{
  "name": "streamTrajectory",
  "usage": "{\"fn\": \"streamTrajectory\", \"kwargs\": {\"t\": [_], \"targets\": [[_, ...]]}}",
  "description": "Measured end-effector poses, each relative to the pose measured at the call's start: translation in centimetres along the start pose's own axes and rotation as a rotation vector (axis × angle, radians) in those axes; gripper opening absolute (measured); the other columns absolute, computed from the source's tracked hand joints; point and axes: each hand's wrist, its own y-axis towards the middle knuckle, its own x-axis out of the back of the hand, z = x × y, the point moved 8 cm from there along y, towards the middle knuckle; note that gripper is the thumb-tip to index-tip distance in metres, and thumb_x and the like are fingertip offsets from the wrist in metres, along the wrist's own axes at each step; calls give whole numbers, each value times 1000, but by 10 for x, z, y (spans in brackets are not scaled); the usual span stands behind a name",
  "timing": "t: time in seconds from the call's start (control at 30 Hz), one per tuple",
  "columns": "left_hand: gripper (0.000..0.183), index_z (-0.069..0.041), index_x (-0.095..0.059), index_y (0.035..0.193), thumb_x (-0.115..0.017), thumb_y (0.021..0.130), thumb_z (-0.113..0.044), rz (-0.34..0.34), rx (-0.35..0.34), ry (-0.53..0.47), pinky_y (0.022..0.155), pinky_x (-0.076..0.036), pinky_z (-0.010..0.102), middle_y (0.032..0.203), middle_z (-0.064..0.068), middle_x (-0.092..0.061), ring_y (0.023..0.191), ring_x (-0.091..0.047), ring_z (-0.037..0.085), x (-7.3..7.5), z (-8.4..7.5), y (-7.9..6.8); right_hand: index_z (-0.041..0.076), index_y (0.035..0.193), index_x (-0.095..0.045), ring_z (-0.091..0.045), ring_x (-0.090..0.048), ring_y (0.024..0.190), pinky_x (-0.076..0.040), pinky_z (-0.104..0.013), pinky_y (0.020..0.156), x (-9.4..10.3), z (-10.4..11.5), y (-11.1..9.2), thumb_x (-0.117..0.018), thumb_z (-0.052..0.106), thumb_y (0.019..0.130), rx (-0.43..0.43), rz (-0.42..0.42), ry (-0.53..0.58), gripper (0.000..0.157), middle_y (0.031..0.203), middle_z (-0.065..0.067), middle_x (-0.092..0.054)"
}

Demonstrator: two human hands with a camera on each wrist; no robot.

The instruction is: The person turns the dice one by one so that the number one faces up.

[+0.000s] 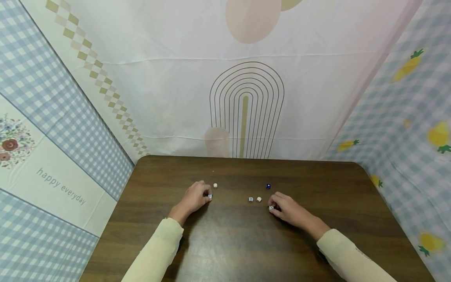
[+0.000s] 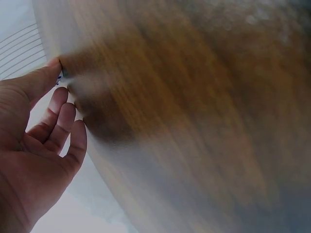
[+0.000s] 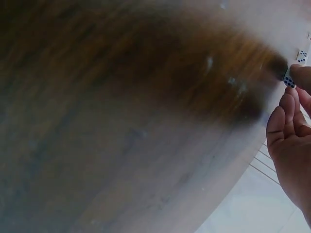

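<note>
On the left of the table, my left hand point(image 1: 193, 197) pinches a white die point(image 1: 210, 196) between thumb and fingers, low over the wood. In the left wrist view the left hand point(image 2: 43, 116) mostly hides that die, with only a sliver showing at the fingertips. Another white die point(image 1: 215, 185) stands just beyond these fingers. Over on the right, my right hand point(image 1: 289, 209) pinches a white die point(image 1: 271, 208); its dark pips show in the right wrist view. Two white dice, one point(image 1: 251, 199) beside the other point(image 1: 258, 199), lie left of the right hand. A dark blue die point(image 1: 268, 186) sits behind them.
The brown wooden table point(image 1: 218, 243) has rounded far corners. Directly behind it hangs a pale patterned cloth point(image 1: 169, 102). Checked cloths with prints hang along the left side point(image 1: 60, 90) and the right side point(image 1: 398, 129).
</note>
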Motion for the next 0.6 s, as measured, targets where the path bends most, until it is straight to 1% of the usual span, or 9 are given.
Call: {"fn": "streamTrajectory", "kwargs": {"t": [0.13,0.4,0.5,0.6], "targets": [[22,-21,-66,75,-86,83,-12,-1,-1,0,75,-46,36,82,-6,-55,83,-52,15,0,0,0,10,103,-68,-5,-55,83,-51,-26,72,-1,0,-1,-76,8,92,11,-9,-4,13,94,6,-57],[23,-21,-66,75,-85,82,-12,-2,-4,2,74,-46,37,82,-5,-55,82,-51,15,-1,-1,0,12,98,-68,-5,-55,82,-51,-26,70,2,4,-2,-77,7,91,50,-34,-15,13,93,5,-56],[23,-21,-66,75,-85,82,-12,0,2,1,74,-46,37,82,-5,-55,83,-51,15,-1,0,0,11,98,-69,-6,-56,82,-52,-26,70,2,5,-2,-77,7,90,49,-29,-17,13,93,4,-57],[22,-21,-66,75,-85,83,-12,5,6,1,75,-46,37,83,-5,-55,83,-51,15,-1,0,0,10,100,-69,-6,-58,84,-52,-27,72,1,3,0,-77,8,92,22,-5,-10,11,95,5,-58]]}}
